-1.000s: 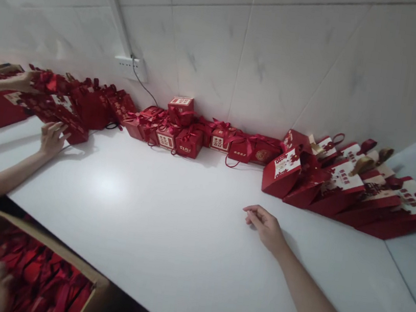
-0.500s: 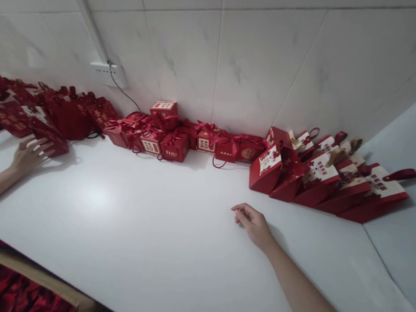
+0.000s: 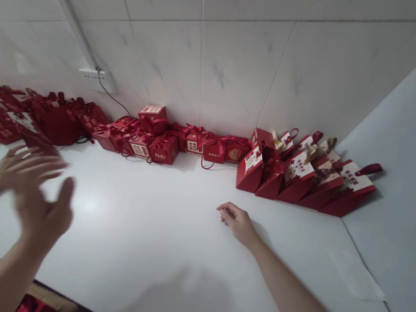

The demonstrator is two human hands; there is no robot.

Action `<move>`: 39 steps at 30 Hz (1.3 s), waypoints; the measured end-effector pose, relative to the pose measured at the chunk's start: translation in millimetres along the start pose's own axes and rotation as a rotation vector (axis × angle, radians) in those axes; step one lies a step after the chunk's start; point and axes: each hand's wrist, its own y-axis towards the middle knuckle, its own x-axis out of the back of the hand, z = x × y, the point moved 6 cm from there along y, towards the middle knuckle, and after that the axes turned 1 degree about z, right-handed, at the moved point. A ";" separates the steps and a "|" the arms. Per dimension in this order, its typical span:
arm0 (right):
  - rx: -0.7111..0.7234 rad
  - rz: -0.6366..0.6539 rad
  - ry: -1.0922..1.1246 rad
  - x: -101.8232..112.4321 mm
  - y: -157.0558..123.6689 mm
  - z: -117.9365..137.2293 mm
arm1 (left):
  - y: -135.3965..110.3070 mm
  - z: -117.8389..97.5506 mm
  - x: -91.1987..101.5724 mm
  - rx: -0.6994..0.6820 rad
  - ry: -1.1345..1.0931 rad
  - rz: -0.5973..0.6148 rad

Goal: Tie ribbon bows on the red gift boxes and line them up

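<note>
My left hand [image 3: 44, 205] is raised over the left part of the white table [image 3: 137, 218], blurred, with its fingers spread and nothing seen in them. It partly covers another person's hand [image 3: 9, 164], which reaches in from the left edge beside a tilted red gift box [image 3: 38, 140]. Low on the table to the right, my right hand [image 3: 239, 225] rests with its fingers curled in and the thumb against them; no object shows in it. Nearest to it stands a red peaked gift box [image 3: 247, 174] with a white printed panel.
Cube-shaped red boxes with ribbons [image 3: 164, 150] line the tiled wall. Several peaked boxes with ribbon handles [image 3: 298, 171] stand at the right, more [image 3: 58, 122] at the left. A cardboard carton [image 3: 51, 296] of red items sits below the front edge. A cable hangs from a socket [image 3: 97, 78].
My left hand has risen from the carton to above the table. The whole view has shifted, so the boxes appear further left. My right hand stays curled on the table.
</note>
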 end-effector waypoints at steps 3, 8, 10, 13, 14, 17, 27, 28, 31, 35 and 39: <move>0.010 -0.005 -0.010 0.5 1.0 1.3 | -3.6 -69.8 -66.4 -0.340 -0.128 0.267; 0.029 -0.017 -0.061 1.3 3.0 4.3 | -29.1 -146.9 -213.1 -0.591 -0.246 0.800; 0.036 -0.011 -0.043 1.0 3.8 5.1 | -39.2 -158.6 -259.0 -0.557 -0.345 0.861; 0.043 -0.011 -0.026 1.2 5.1 5.6 | -46.2 -167.1 -308.5 -0.439 -0.478 0.823; 0.048 -0.011 -0.027 1.3 5.5 5.8 | -46.9 -169.2 -320.2 -0.401 -0.495 0.803; 0.056 -0.015 -0.036 1.6 6.9 5.9 | -44.0 -175.9 -340.2 -0.284 -0.519 0.780; 0.046 -0.025 -0.031 0.9 9.8 3.5 | 24.1 -181.4 -237.9 -0.192 -0.567 0.750; 0.045 -0.023 -0.029 0.7 9.6 3.8 | 27.7 -178.0 -220.7 -0.192 -0.553 0.740; 0.036 -0.014 -0.028 1.3 8.3 4.4 | 15.2 -175.3 -174.8 -0.342 -0.441 0.905; 0.017 -0.014 -0.042 3.9 6.0 4.4 | -23.0 -171.1 -127.7 -0.447 -0.362 1.275; 0.021 -0.014 -0.048 4.0 5.2 4.6 | -18.5 -158.5 -116.4 -0.304 -0.381 1.037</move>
